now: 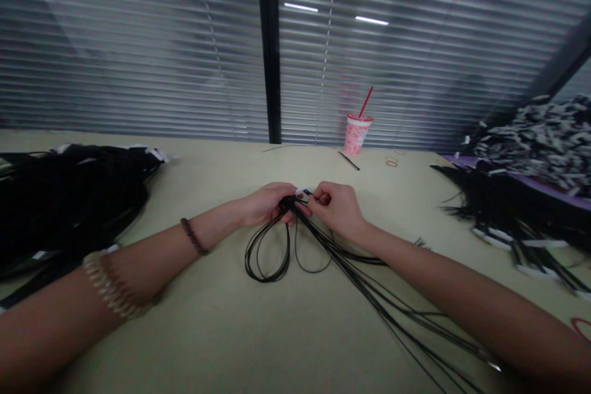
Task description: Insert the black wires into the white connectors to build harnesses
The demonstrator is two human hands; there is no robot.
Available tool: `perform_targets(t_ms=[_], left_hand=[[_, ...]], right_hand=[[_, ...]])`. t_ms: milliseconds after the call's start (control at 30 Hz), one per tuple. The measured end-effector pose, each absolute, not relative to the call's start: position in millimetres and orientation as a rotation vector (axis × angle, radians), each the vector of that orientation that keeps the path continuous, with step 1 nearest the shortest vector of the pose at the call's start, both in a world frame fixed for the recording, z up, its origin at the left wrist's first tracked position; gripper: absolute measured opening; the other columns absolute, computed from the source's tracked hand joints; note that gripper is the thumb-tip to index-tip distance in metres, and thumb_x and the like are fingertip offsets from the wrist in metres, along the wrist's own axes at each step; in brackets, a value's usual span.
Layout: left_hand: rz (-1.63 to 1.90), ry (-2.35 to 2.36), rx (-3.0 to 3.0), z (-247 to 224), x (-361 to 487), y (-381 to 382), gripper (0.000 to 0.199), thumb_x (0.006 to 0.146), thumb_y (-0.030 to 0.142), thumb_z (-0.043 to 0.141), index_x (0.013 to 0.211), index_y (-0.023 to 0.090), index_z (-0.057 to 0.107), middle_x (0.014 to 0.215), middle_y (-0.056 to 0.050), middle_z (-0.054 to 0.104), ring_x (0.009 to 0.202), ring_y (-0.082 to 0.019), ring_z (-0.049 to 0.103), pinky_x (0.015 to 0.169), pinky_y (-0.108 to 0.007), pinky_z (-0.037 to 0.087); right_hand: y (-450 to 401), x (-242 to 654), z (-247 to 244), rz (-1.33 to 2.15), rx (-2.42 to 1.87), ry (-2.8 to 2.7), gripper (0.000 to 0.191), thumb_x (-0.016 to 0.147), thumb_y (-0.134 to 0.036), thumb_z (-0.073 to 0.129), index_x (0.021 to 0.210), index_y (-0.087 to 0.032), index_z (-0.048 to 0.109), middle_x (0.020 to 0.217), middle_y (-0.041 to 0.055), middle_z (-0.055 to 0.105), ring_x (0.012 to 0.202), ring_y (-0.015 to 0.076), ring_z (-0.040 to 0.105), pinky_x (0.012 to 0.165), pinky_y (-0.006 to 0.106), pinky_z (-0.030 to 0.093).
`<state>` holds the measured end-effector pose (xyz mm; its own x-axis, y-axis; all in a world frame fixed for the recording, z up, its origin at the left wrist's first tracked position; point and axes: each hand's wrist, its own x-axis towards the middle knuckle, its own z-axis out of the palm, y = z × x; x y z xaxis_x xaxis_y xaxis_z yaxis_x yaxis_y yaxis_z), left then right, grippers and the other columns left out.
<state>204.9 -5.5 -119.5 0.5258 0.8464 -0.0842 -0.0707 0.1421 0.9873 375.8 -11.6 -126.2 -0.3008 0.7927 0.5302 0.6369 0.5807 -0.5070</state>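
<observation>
In the middle of the table, a bundle of thin black cords [316,231] is gathered in my left hand [268,203], whose fingers close round it. Some cords hang below that hand in a loop, while the others trail off to the lower right under my right forearm. My right hand [339,206] has thumb and forefinger pinched near a small white piece [302,191] at the top of the bundle. A dark strand seems to run into that pinch, though the fingertips partly hide it.
To the left lies a large heap of black cords [69,203] with white ends. More black cords [508,215] and a black-and-white pile [545,141] on purple cover the right. A pink cup [356,135] with straw, a pen [348,160] and rubber bands [391,162] sit near the window blinds.
</observation>
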Motion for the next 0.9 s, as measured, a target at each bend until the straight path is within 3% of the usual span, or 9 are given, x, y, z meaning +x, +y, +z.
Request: perform_targets(t_ms=[533, 900], left_hand=[[0.746, 0.857, 1.221, -120.6, 206.5, -3.0, 0.021, 0.079, 0.019, 0.04, 0.07, 0.009, 0.056, 0.063, -0.009, 0.064, 0.033, -0.01, 0.048, 0.04, -0.026, 0.043], [0.763, 0.867, 1.236, -119.8, 206.9, -4.9, 0.018, 0.078, 0.02, 0.042, 0.066, 0.01, 0.053, 0.054, -0.005, 0.06, 0.033, -0.011, 0.048, 0.039, -0.026, 0.044]], right_hand=[[-10.2, 375.0, -120.3, 0.249, -1.138, -2.137, 0.011, 0.065, -0.025, 0.059, 0.058, -0.016, 0.06, 0.049, -0.0024, 0.053, 0.045, 0.0053, 0.039, 0.046, 0.019, 0.023], [-10.1, 374.3, -126.9, 0.233, -1.124, -2.122, 0.019, 0.067, -0.031, 0.058, 0.057, -0.015, 0.057, 0.05, -0.0018, 0.052, 0.045, 0.0054, 0.038, 0.045, 0.02, 0.021]])
